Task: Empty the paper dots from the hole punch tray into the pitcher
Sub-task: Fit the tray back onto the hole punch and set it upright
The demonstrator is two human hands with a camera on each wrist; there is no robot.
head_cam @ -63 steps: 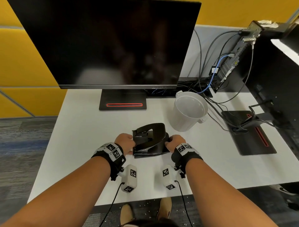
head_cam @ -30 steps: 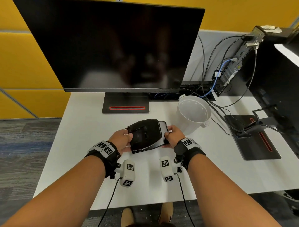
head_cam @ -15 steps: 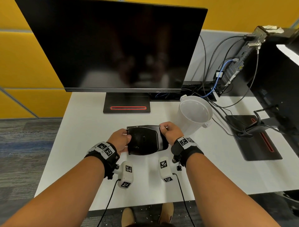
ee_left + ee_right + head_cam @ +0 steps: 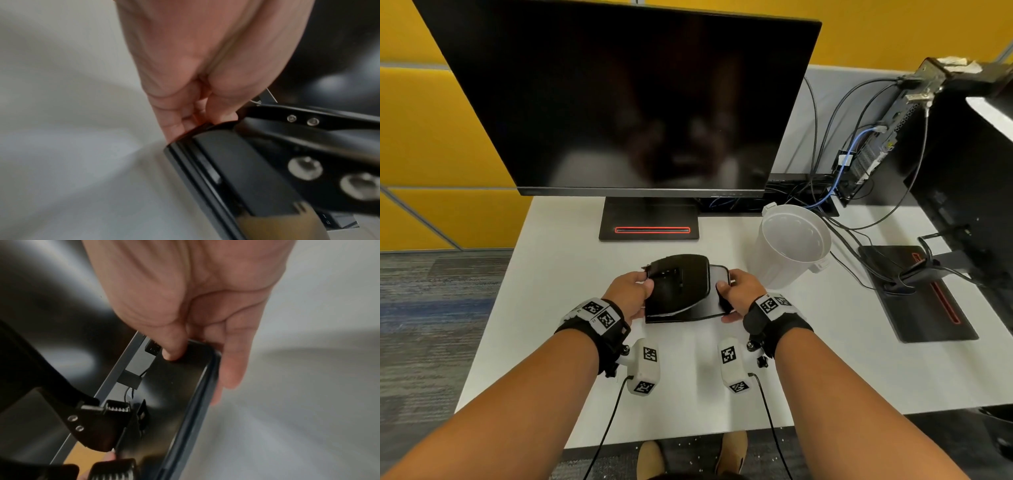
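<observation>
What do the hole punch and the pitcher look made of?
Hole punch: black body, probably painted metal, with bare silvery rivets; base tray rim looks like matte plastic or rubber.
Pitcher: translucent white plastic with a frosted finish, judging by light passing through its wall.

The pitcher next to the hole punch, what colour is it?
White, slightly translucent; the pitcher shows best in the head view.

Bare desk (image 4: 571,274) left; pitcher (image 4: 789,246), cables (image 4: 859,246) (tangled) crowd right.
</observation>
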